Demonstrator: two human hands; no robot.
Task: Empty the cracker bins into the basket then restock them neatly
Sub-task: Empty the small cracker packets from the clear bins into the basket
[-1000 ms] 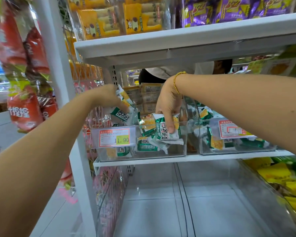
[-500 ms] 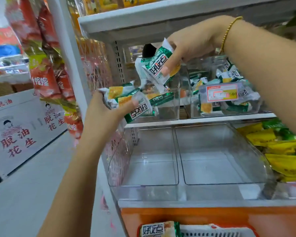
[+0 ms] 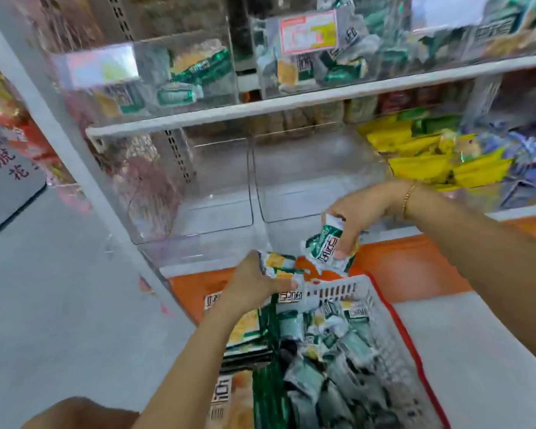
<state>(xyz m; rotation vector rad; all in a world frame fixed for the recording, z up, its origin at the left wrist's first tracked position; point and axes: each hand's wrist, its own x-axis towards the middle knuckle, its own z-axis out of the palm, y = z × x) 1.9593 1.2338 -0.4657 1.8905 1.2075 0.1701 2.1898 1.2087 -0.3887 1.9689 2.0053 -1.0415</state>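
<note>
I see both hands just above the basket (image 3: 338,287), at its far rim. Left hand (image 3: 254,283) grips a bunch of cracker packets (image 3: 279,263); right hand (image 3: 362,212) pinches more green packets (image 3: 327,243), slightly higher. Pile of packets (image 3: 322,351) inside the basket (blurred, can't count). Upper bins (image 3: 198,57) hold a few packets, on the shelf (image 3: 291,103) well above

Your view is brightly and evenly lit, yet heavy motion blur smears the shelf (image 3: 291,102) and wide-angle distortion bends the edges.
</note>
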